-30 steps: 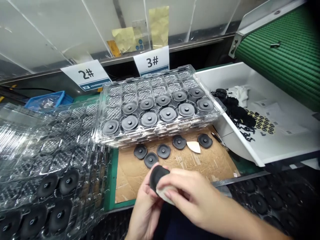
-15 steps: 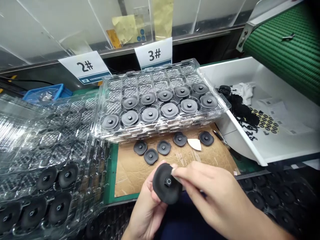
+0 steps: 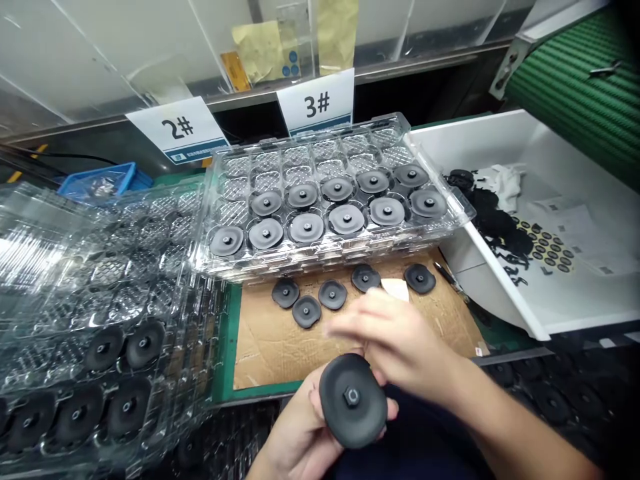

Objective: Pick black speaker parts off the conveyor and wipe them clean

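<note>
My left hand (image 3: 305, 427) is closed around a round black disc (image 3: 345, 427) with a small raised hub at its centre, facing up toward me. Just beyond the disc, my right hand (image 3: 395, 333) has its fingers stretched out to the left, a little blurred; I see nothing in them. Several smaller-looking black discs (image 3: 306, 311) of the same kind lie on the cardboard sheet (image 3: 265, 353). A white piece (image 3: 397, 287) there is partly hidden behind my right hand.
A clear plastic tray (image 3: 225, 257) behind the cardboard holds two rows of discs. More clear trays (image 3: 175, 320) stand at the left. On the right are a white bin (image 3: 520, 313) with black parts and stickers, a pen (image 3: 447, 275) and a green conveyor belt (image 3: 575, 100).
My right hand has let go of the disc's edge and moved up and away from it. My left hand has shifted down and to the right with the disc.
</note>
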Available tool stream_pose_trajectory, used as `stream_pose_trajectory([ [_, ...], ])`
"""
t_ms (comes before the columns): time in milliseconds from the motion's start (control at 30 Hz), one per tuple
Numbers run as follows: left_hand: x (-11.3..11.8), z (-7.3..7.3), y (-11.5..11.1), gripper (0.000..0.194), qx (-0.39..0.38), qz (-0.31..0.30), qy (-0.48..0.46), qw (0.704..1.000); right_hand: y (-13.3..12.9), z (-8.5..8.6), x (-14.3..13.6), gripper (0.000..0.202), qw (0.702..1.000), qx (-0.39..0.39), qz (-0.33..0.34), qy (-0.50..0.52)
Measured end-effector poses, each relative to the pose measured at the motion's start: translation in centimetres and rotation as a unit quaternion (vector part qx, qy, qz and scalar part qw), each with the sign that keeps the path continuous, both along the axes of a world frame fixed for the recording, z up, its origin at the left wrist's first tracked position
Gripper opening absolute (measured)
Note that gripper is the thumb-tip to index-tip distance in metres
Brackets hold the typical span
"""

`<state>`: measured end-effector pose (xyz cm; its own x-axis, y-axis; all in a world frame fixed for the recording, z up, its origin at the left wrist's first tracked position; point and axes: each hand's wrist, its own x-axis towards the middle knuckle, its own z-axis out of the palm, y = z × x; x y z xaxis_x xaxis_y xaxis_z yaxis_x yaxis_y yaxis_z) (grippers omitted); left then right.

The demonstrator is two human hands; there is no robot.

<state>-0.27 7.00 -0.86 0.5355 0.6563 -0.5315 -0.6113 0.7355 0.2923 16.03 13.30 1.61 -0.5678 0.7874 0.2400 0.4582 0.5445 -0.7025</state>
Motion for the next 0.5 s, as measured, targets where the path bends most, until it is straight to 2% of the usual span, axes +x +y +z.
stream_pose_trajectory([
  [67, -0.2, 0.0, 0.3, 0.035, -0.021, -0.026, -0.042, 0.999, -0.2, -2.7, 1.2, 0.026, 0.991, -0.064, -0.110, -0.043],
  [100, -0.3, 0.1, 0.4, 0.038, -0.030, -0.034, -0.057, 0.997, -0.7, -4.2, 1.6, 0.025, 0.984, -0.091, -0.141, -0.053],
  [233, -0.7, 0.0, 0.7, 0.032, -0.039, -0.032, -0.058, 0.997, -4.1, -10.3, 2.1, 0.025, 0.976, -0.142, -0.161, -0.046],
  [300, -0.6, -0.1, 0.8, 0.032, -0.038, -0.016, -0.050, 0.998, -5.4, -12.0, 1.9, 0.024, 0.974, -0.153, -0.163, -0.041],
  [367, -0.5, 0.0, 0.9, 0.033, -0.038, -0.016, -0.037, 0.998, -5.6, -11.9, 1.8, 0.023, 0.971, -0.152, -0.179, -0.033],
  [400, -0.4, 0.1, 0.9, 0.036, -0.037, -0.022, -0.031, 0.999, -5.3, -11.1, 1.8, 0.023, 0.969, -0.147, -0.195, -0.027],
  [467, -0.2, 0.4, 1.0, 0.043, -0.031, -0.034, -0.017, 0.999, -4.4, -7.9, 1.6, 0.023, 0.964, -0.130, -0.233, -0.007],
  [500, 0.0, 0.6, 1.0, 0.043, -0.023, -0.034, -0.001, 0.999, -3.9, -5.9, 1.3, 0.025, 0.967, -0.106, -0.230, 0.007],
])
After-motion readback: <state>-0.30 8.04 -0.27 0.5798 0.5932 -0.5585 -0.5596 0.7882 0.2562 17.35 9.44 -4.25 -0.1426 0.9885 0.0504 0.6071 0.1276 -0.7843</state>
